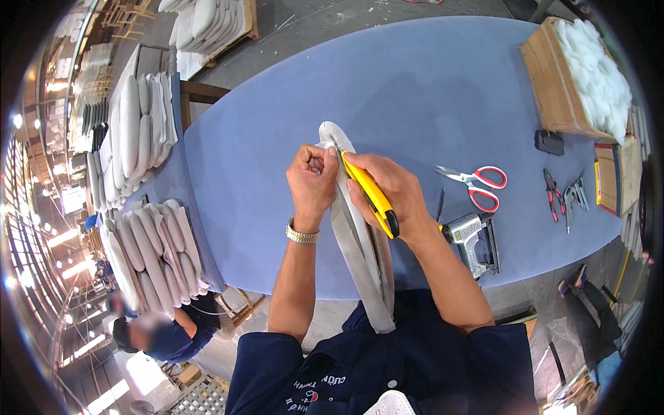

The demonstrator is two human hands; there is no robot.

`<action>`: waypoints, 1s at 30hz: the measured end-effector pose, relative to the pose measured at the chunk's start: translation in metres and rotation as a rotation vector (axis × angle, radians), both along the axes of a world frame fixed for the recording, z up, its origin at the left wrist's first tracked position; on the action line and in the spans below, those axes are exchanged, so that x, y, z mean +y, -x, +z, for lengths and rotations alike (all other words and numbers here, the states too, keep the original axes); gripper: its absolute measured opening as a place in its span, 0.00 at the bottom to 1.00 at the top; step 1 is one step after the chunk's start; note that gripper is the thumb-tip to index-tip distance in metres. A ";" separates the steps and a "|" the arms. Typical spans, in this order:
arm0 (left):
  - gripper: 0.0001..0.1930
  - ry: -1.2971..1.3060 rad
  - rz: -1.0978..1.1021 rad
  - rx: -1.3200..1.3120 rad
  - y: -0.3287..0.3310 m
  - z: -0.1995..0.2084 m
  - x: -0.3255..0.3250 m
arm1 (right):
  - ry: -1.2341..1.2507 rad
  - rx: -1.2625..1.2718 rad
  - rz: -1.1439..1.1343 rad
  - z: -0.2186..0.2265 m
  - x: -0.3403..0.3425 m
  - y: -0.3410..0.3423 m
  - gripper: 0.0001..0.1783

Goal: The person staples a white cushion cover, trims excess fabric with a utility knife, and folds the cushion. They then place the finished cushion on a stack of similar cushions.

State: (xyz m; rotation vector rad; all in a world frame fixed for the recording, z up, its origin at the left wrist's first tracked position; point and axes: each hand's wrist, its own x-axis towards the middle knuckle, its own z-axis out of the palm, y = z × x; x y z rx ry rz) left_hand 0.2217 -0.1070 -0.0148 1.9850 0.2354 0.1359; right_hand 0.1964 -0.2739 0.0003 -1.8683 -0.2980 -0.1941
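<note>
Some cutting seemed left: the left hand (311, 178) pinched the grey padded strip (354, 257) near its tip, where the right hand (391, 194) gripped a yellow cutter (369, 190).

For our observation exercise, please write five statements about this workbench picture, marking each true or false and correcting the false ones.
1. Red-handled scissors lie on the blue table. True.
2. The right hand grips the scissors. False: it grips a yellow cutter.
3. The left hand is curled against a pale grey piece. True.
4. The watch is on the right wrist. False: it is on the left.
5. The brown box holds white stuffing. True.
</note>
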 end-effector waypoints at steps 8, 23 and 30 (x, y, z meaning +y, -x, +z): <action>0.12 0.027 0.009 -0.048 0.001 -0.004 -0.003 | -0.027 -0.033 -0.019 -0.005 -0.004 0.008 0.17; 0.11 -0.185 -0.077 -0.287 0.010 0.014 -0.005 | -0.100 0.072 -0.010 -0.001 -0.019 0.045 0.19; 0.11 -0.375 -0.080 -0.391 0.029 0.033 -0.004 | -0.073 0.147 0.040 0.002 -0.029 0.066 0.17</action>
